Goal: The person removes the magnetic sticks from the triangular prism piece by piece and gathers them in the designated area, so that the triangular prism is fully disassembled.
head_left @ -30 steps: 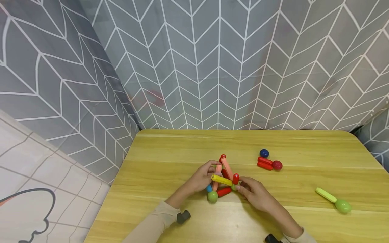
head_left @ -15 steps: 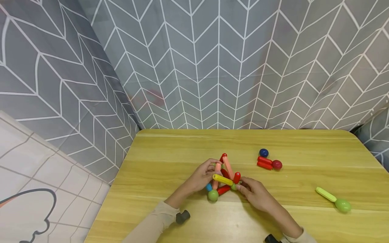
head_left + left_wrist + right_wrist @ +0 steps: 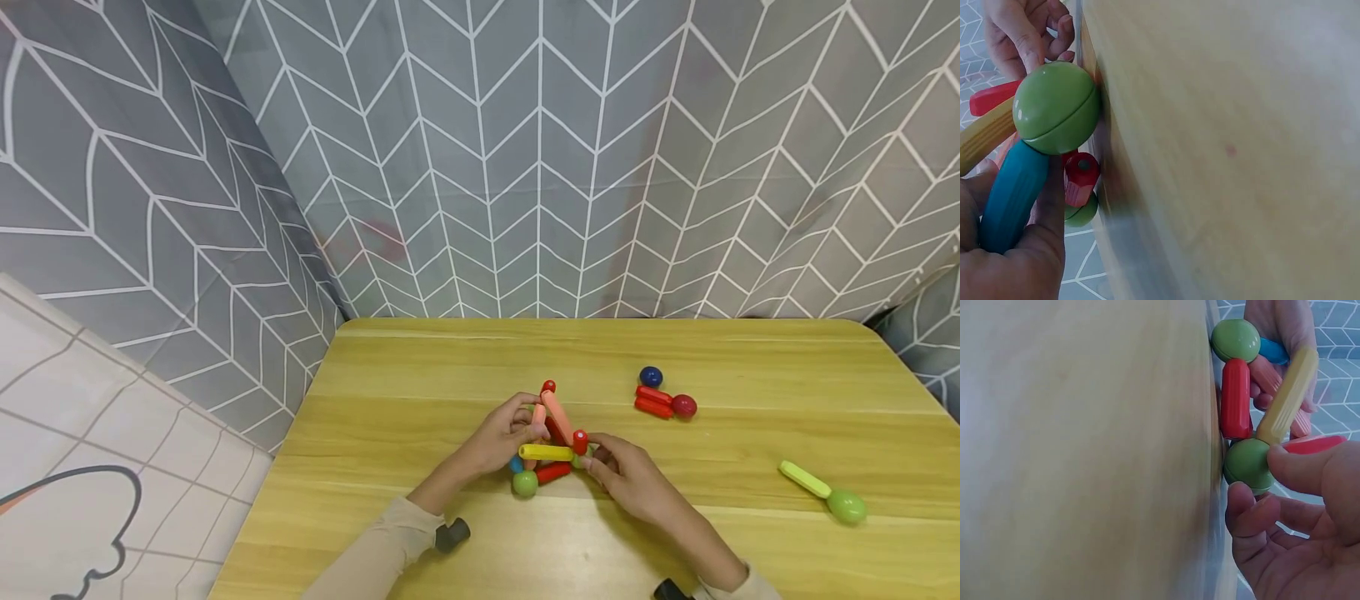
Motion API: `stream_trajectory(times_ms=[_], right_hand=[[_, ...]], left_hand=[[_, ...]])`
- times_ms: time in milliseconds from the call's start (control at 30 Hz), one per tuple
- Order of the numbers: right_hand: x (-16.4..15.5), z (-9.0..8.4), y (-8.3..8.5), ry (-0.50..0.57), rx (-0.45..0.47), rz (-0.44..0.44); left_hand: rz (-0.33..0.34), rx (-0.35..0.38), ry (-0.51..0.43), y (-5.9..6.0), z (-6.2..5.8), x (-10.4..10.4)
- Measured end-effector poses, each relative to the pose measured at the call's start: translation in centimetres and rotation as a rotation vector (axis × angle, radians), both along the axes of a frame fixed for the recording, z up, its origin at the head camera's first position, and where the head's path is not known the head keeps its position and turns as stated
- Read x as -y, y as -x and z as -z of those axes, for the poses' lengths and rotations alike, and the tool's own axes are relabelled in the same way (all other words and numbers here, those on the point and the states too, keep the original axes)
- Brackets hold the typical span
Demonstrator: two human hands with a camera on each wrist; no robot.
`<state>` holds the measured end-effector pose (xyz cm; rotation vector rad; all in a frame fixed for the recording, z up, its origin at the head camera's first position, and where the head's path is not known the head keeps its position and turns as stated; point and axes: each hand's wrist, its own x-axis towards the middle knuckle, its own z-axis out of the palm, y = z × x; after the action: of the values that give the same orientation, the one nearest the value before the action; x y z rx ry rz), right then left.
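Left hand: I am seeing my left hand (image 3: 501, 436) curling its fingers around the blue stick (image 3: 1010, 194) of the stick-and-ball frame (image 3: 551, 437).
Right hand: my right hand (image 3: 626, 477) is pinching the frame's green ball (image 3: 1247, 464); its other fingers are probably just resting nearby.
Frame: it is sitting mid-table (image 3: 420, 367), between both hands.
Aside: a green stick and ball (image 3: 823, 493) are lying well apart, rightward.

Wooden table (image 3: 420, 375): both hands, left hand (image 3: 501, 437), right hand (image 3: 626, 475), holding stick-and-ball structure (image 3: 551, 437); loose red sticks (image 3: 654, 402), green ball (image 3: 847, 506) apart.
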<state>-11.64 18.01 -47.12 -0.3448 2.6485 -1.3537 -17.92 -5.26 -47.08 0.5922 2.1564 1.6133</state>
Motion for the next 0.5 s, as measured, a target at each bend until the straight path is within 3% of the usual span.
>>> stream_trajectory(times_ms=[233, 500], right_hand=[[0.15, -0.19, -0.06, -0.026, -0.024, 0.000], [0.29, -0.10, -0.13, -0.041, -0.038, 0.009]], left_hand=[[-0.014, -0.018, -0.026, 0.00, -0.08, 0.08], [-0.112, -0.118, 0.062, 0.10, -0.12, -0.23]])
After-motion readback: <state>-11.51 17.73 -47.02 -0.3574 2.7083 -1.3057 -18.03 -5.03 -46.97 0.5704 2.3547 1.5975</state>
